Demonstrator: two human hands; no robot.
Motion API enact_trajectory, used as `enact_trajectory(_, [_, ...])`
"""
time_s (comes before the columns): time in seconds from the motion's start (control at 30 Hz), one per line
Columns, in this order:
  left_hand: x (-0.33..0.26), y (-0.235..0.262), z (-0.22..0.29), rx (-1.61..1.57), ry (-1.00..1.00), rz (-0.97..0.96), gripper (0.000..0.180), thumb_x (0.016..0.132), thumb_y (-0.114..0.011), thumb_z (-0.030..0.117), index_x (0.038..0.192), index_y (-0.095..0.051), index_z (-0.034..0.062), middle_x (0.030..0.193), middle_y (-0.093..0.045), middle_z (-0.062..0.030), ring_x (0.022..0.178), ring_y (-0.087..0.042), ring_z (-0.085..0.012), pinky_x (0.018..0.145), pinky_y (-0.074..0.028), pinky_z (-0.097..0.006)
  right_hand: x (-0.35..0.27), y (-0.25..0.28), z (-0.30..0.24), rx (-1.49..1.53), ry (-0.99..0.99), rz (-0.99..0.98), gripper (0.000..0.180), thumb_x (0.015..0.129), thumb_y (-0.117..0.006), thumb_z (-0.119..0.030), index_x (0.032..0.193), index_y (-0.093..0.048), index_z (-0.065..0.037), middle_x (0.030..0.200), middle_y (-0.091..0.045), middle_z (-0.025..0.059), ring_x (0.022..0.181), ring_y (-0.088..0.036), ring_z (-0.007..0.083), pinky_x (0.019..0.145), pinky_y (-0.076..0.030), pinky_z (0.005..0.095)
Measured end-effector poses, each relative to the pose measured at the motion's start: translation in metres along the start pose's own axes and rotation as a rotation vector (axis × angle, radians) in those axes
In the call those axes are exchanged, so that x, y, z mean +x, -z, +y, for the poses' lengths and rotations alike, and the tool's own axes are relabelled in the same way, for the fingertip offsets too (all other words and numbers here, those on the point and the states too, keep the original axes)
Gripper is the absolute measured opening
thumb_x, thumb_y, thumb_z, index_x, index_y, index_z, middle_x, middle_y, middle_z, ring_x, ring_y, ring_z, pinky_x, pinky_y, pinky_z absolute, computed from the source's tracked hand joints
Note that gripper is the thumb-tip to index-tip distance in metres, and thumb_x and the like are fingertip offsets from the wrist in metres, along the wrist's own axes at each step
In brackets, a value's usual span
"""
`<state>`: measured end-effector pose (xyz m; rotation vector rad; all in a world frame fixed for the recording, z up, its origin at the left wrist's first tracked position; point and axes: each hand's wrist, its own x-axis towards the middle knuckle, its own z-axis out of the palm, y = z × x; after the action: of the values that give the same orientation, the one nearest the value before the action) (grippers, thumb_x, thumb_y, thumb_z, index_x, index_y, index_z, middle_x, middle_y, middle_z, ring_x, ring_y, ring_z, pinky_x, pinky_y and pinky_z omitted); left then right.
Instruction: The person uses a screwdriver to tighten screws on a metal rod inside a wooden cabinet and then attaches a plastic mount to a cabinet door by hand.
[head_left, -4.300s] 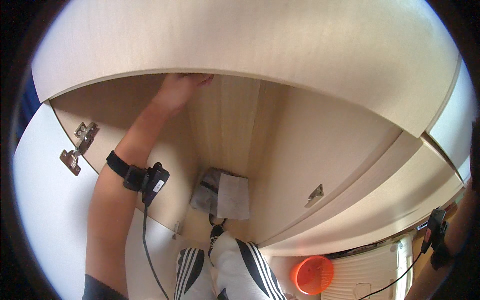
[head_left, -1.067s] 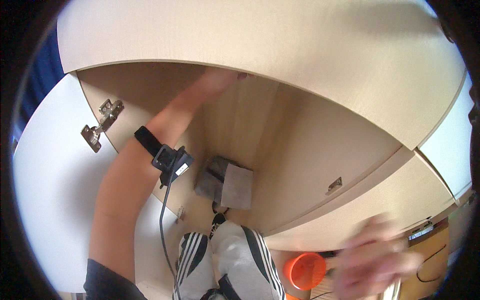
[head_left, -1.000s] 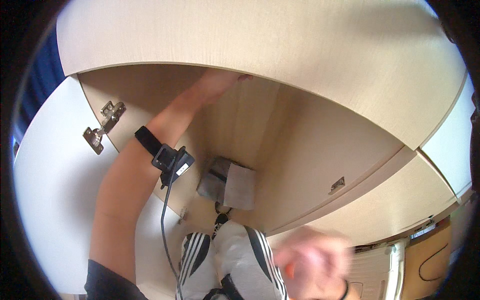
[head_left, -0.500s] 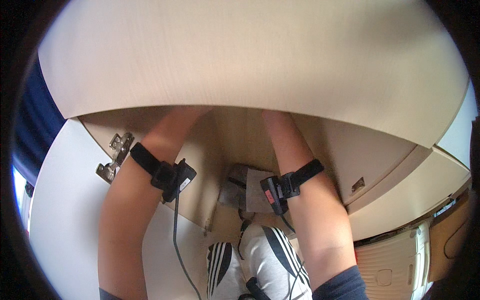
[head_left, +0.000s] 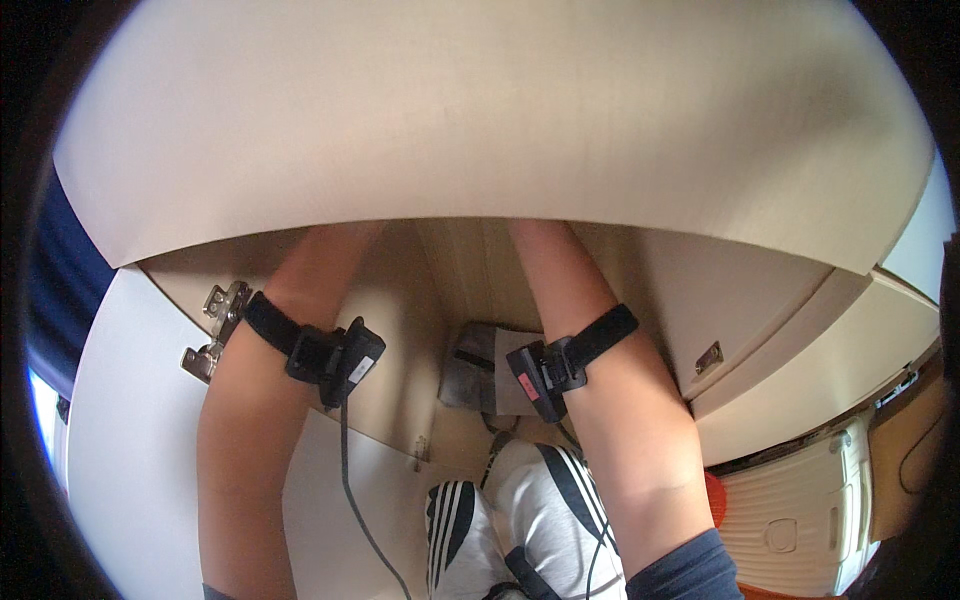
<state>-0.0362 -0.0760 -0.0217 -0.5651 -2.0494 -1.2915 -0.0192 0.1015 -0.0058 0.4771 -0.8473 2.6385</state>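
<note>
1. The right forearm (head_left: 610, 400), out near the orange bin (head_left: 715, 498) a second ago, now reaches into the cabinet (head_left: 408, 290) beside the left forearm (head_left: 255, 430), so both arms are engaged.
2. The pale panel (head_left: 480, 120) hides both hands; I can't tell whether they're apart or gripping.
3. Below them lies a grey bundle (head_left: 467, 375).

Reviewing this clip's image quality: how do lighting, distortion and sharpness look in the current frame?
Head view: fisheye bending bows the lower edge of the cream panel, and the corners go black. Head view: the white door is brightly lit, the cupboard interior dimmer. Head view: both hands are hidden behind the panel, so their focus cannot be judged.
</note>
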Motion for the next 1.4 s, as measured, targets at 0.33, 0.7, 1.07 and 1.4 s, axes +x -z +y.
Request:
enact_trajectory(0.33, [-0.005,0.006,0.001,0.012,-0.005,-0.076,0.029,0.094,-0.044,0.029,0.111,-0.046,0.0063,0.110,-0.049,-0.0101,0.102,-0.046,-0.0237,0.090,-0.038,-0.039,0.000,0.002,-0.003,0.015,0.021,-0.003,0.045,0.094,-0.047,-0.033,0.130,-0.041,-0.007,0.126,-0.048,0.0092,0.108,-0.051,0.0205,0.089,-0.042,0.0369])
enact_trajectory(0.7, [-0.008,-0.012,-0.004,0.243,-0.131,0.043,0.032,0.094,-0.043,0.031,0.115,-0.046,0.0065,0.114,-0.049,-0.0107,0.106,-0.046,-0.0249,0.093,-0.037,-0.039,-0.004,0.002,-0.005,0.025,0.026,-0.004,0.045,0.094,-0.046,-0.033,0.130,-0.041,-0.006,0.126,-0.049,0.0099,0.108,-0.051,0.0209,0.090,-0.042,0.0373])
enact_trajectory(1.07, [-0.001,-0.017,-0.007,0.339,-0.182,0.072,0.035,0.094,-0.043,0.032,0.119,-0.045,0.0068,0.118,-0.048,-0.0114,0.110,-0.045,-0.0262,0.095,-0.036,-0.040,-0.001,0.000,-0.006,0.032,0.041,-0.007,0.045,0.094,-0.045,-0.033,0.129,-0.042,-0.006,0.125,-0.049,0.0106,0.109,-0.050,0.0213,0.090,-0.041,0.0378])
enact_trajectory(1.4, [-0.003,0.000,-0.005,0.106,-0.054,-0.104,0.038,0.095,-0.043,0.033,0.123,-0.045,0.0070,0.122,-0.048,-0.0120,0.113,-0.045,-0.0274,0.098,-0.036,-0.041,0.003,0.001,-0.007,0.027,0.058,-0.004,0.044,0.095,-0.044,-0.033,0.129,-0.042,-0.005,0.125,-0.049,0.0113,0.110,-0.050,0.0217,0.091,-0.041,0.0382])
